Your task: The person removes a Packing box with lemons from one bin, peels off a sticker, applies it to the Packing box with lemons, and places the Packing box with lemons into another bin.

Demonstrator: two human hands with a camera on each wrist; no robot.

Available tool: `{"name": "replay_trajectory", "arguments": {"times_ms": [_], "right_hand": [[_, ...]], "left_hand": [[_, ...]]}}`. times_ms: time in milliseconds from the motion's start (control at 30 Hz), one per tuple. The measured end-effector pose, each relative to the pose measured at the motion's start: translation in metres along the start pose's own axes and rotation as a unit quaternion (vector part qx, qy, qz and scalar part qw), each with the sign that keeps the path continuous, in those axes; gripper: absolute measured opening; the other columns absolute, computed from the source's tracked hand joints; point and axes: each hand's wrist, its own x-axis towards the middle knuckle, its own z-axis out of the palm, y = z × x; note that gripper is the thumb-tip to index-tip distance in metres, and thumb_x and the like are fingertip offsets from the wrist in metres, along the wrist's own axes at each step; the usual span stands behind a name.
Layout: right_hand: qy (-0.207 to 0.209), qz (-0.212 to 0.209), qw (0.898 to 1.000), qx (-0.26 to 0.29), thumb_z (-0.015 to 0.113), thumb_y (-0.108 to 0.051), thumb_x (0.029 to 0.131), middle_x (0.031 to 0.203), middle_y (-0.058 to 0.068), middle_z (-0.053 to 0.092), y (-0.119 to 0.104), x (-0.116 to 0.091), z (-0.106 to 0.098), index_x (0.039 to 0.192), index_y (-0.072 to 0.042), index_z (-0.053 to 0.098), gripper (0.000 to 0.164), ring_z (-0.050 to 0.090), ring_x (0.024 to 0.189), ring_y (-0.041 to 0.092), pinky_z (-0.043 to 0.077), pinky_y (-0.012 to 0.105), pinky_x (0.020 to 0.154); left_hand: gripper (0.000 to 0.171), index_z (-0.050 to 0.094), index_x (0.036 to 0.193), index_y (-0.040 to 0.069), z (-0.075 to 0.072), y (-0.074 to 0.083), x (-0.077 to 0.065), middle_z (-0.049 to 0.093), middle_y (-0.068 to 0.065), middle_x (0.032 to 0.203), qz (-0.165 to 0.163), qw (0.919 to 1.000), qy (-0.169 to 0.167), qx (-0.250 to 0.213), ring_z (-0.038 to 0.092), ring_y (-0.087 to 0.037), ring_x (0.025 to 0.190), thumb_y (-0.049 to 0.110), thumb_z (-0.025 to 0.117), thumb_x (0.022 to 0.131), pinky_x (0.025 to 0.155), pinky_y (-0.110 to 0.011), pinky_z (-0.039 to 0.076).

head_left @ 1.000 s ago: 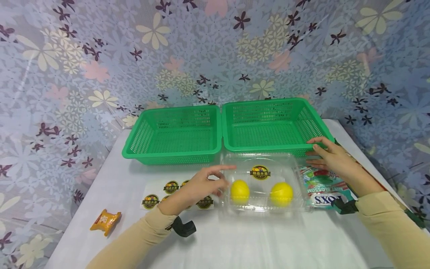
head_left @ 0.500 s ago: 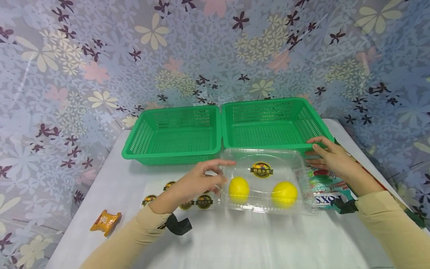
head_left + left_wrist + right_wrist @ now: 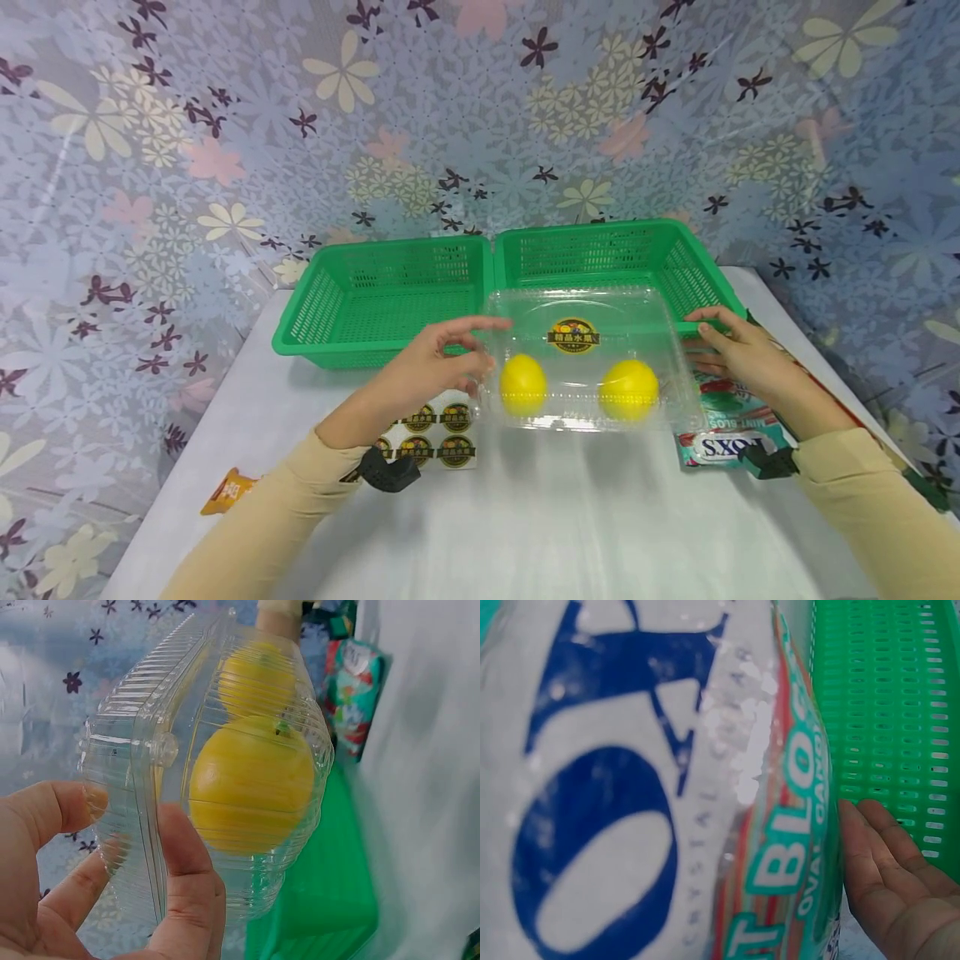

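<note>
My left hand [image 3: 423, 371] grips the left edge of a closed, clear plastic clamshell box [image 3: 142, 847], thumb and fingers on either side of it. Two yellow lemons [image 3: 523, 385] [image 3: 251, 784] lie inside, and a round black-and-gold fruit label [image 3: 573, 336] is on its lid. The box is raised and overlaps the front of the right green basket [image 3: 600, 250]. At that basket's front right corner, my right hand [image 3: 742, 350] holds the rim, index finger over it and other fingers in front below. A teal candy bag [image 3: 600, 780] is right beside this hand.
A second green basket [image 3: 405, 296] stands against the right one at the back. A sheet of matching labels [image 3: 456, 450] lies beneath my left forearm. Farther left is a small orange packet [image 3: 225, 492]. A floral curtain [image 3: 480, 125] hangs behind the white table [image 3: 570, 525].
My left hand has lifted the clamshell box off the table and carried it up and back toward the right basket, lemons inside. The right hand stays at the basket rim.
</note>
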Motion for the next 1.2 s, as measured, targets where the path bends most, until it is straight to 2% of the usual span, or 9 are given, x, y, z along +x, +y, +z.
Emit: {"name": "replay_trajectory", "arguments": {"times_ms": [200,333,533,633,767,867,967,1067,1200], "right_hand": [[0.002,-0.004,1.000,-0.004,0.030,-0.032,0.120,0.154,0.047,0.043,0.000,0.000,0.000,0.147,-0.020,0.044,0.033,0.068,0.103,-0.006,0.064,0.029,0.095],[0.000,-0.009,1.000,-0.004,0.030,-0.031,0.120,0.153,0.048,0.044,0.001,0.000,-0.002,0.144,-0.026,0.045,0.029,0.071,0.109,0.001,0.063,0.028,0.095],[-0.008,-0.017,1.000,0.014,0.030,-0.029,0.120,0.152,0.049,0.043,0.001,0.000,-0.002,0.147,-0.016,0.043,0.033,0.070,0.107,-0.003,0.062,0.026,0.096],[-0.011,-0.017,0.999,0.024,0.032,-0.028,0.120,0.151,0.049,0.043,0.000,0.000,-0.002,0.145,-0.017,0.044,0.030,0.070,0.106,-0.003,0.062,0.025,0.096],[-0.014,-0.016,1.000,0.016,0.032,-0.029,0.120,0.151,0.049,0.044,0.000,0.000,-0.003,0.145,-0.017,0.044,0.030,0.073,0.114,0.009,0.062,0.026,0.097],[-0.013,-0.014,1.000,0.003,0.031,-0.029,0.120,0.152,0.048,0.044,-0.001,0.000,-0.004,0.147,-0.013,0.042,0.033,0.072,0.126,0.034,0.063,0.029,0.098],[-0.013,-0.012,1.000,-0.001,0.030,-0.029,0.120,0.152,0.048,0.044,-0.001,0.000,-0.004,0.148,-0.011,0.040,0.035,0.060,0.136,0.054,0.063,0.032,0.099],[-0.013,-0.010,1.000,0.001,0.030,-0.029,0.120,0.152,0.048,0.044,-0.002,0.000,-0.003,0.148,-0.011,0.040,0.035,0.056,0.138,0.057,0.063,0.032,0.099],[-0.013,-0.008,1.000,0.004,0.030,-0.028,0.120,0.151,0.048,0.045,-0.002,0.000,-0.003,0.146,-0.013,0.042,0.032,0.066,0.132,0.045,0.062,0.028,0.097]], "left_hand": [[0.050,0.061,0.153,0.026,-0.017,0.017,0.016,0.060,-0.020,0.125,-0.002,0.9997,0.020,-0.014,0.062,-0.029,0.096,0.010,0.063,0.106,0.084,-0.046,0.064],[0.047,0.064,0.149,0.030,-0.028,0.028,0.031,0.057,-0.016,0.130,-0.013,0.9992,0.031,-0.021,0.060,-0.029,0.101,0.012,0.064,0.106,0.083,-0.041,0.063],[0.044,0.064,0.148,0.035,-0.039,0.042,0.058,0.057,-0.017,0.132,-0.023,0.9989,0.040,-0.003,0.059,-0.027,0.091,0.016,0.063,0.108,0.086,-0.041,0.061],[0.044,0.063,0.148,0.035,-0.041,0.046,0.072,0.058,-0.017,0.137,-0.030,0.9986,0.043,-0.005,0.058,-0.024,0.083,0.016,0.062,0.108,0.086,-0.041,0.061],[0.046,0.061,0.152,0.030,-0.041,0.045,0.091,0.055,-0.016,0.145,-0.038,0.9983,0.041,-0.018,0.057,-0.021,0.078,0.015,0.063,0.108,0.092,-0.045,0.061],[0.048,0.058,0.154,0.029,-0.039,0.041,0.107,0.052,-0.015,0.151,-0.045,0.9982,0.035,-0.021,0.055,-0.020,0.077,0.016,0.063,0.108,0.092,-0.046,0.060],[0.048,0.058,0.155,0.030,-0.038,0.037,0.121,0.048,-0.013,0.160,-0.052,0.9979,0.032,-0.022,0.055,-0.021,0.074,0.018,0.062,0.109,0.086,-0.042,0.059],[0.048,0.057,0.155,0.029,-0.034,0.033,0.135,0.048,-0.012,0.162,-0.059,0.9975,0.033,-0.024,0.055,-0.021,0.072,0.017,0.062,0.109,0.088,-0.046,0.057],[0.048,0.058,0.155,0.026,-0.027,0.030,0.152,0.049,-0.011,0.161,-0.072,0.9960,0.048,-0.021,0.055,-0.020,0.071,0.015,0.062,0.108,0.091,-0.047,0.058]]}}
